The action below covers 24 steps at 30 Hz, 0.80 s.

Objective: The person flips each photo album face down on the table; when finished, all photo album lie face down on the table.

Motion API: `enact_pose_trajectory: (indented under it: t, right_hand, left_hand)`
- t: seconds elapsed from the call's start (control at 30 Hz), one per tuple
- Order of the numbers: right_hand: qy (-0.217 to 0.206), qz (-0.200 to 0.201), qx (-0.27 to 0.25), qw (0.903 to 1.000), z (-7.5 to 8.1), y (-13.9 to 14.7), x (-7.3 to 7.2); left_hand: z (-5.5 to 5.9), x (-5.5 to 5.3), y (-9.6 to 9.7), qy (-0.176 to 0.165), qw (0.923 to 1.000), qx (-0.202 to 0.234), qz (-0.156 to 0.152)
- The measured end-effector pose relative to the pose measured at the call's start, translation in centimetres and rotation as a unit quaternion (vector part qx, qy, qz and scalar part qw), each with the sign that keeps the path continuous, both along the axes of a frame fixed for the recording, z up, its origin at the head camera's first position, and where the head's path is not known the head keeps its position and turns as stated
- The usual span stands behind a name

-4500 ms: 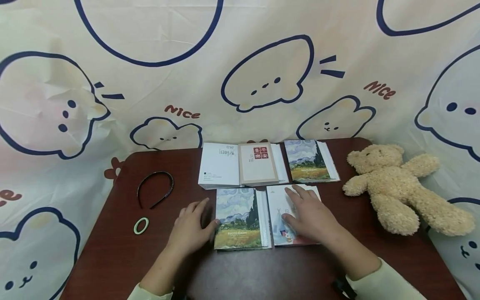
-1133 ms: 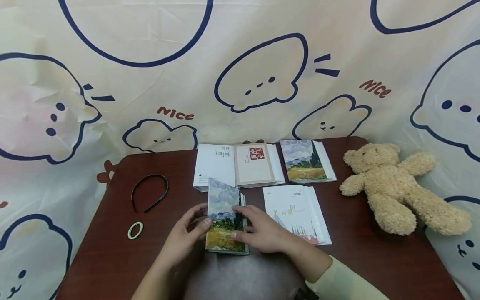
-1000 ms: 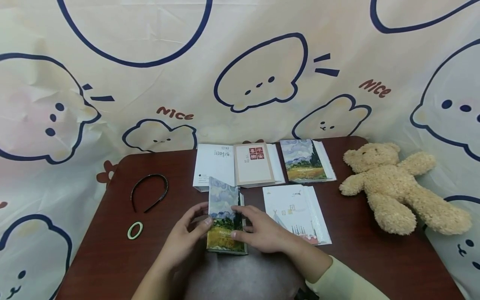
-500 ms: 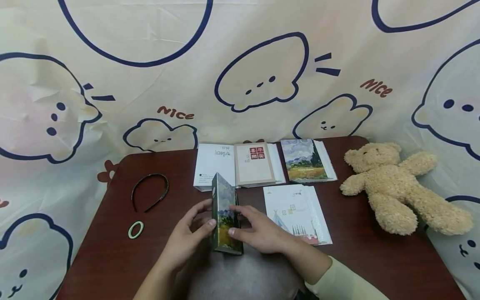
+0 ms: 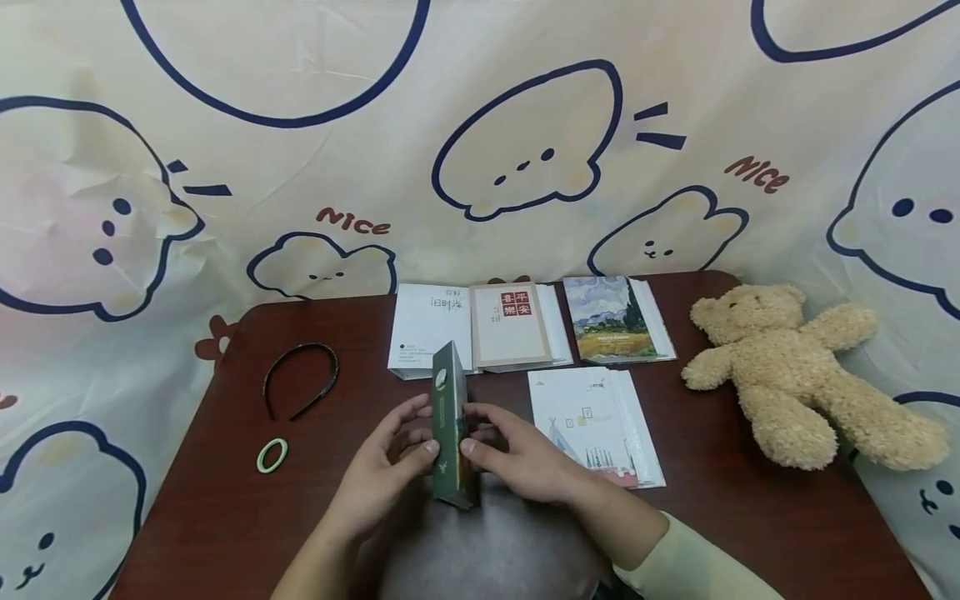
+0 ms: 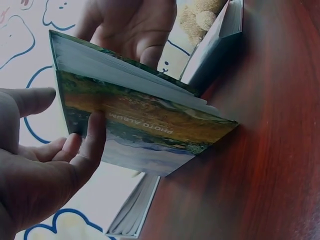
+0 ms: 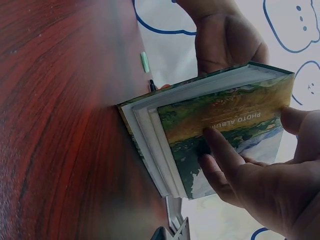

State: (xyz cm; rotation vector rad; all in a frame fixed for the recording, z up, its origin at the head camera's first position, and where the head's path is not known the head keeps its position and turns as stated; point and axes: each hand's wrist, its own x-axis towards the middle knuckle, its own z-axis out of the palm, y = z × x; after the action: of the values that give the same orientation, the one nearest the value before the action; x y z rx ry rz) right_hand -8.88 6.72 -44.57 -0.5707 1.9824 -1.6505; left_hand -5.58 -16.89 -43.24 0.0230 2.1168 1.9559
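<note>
A photo album [image 5: 447, 429] with a painted landscape cover stands on edge near the middle of the table, its dark green spine facing up. My left hand [image 5: 386, 467] holds it from the left, thumb by the spine and fingers against one cover, as the left wrist view shows. From the other side my right hand [image 5: 521, 454] grips the opposite cover. The lettered covers show in both wrist views, with the white pages [image 7: 155, 145] between them. A white photo album [image 5: 588, 425] lies flat just right of my right hand.
Behind lie a white album [image 5: 427, 325], a beige-covered album [image 5: 510, 333] and another landscape album [image 5: 611, 321]. A teddy bear [image 5: 795, 367] lies at the right. On the left are a black headband [image 5: 333, 379] and a pale green ring [image 5: 281, 454].
The landscape album lay flat at first, with my right hand over the white album. Both hands then gripped it and tilted it up; its spine has turned to face upward.
</note>
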Motion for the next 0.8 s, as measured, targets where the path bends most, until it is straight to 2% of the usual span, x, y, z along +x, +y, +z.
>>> enact_pose_trajectory:
  t: [0.2,0.43,0.67,0.8]
  right_hand:
    - [-0.033,-0.008,-0.051,0.9981,0.2,0.2,0.0]
    - [-0.039,-0.009,-0.084,0.9957,0.5,0.8,0.0]
    - [-0.008,-0.018,-0.073,0.9971,0.8,1.5,-0.1]
    - [0.006,-0.031,-0.051,0.9982,0.9,1.9,0.0]
  left_hand:
    - [-0.5,0.0,0.2,-0.022,0.9995,0.024,0.007]
    - [-1.1,-0.2,0.6,-0.025,0.9996,0.009,-0.002]
    - [-1.9,-0.3,1.0,-0.009,0.9995,-0.004,-0.029]
    - [-2.3,-0.3,1.5,-0.006,0.9989,0.008,-0.046]
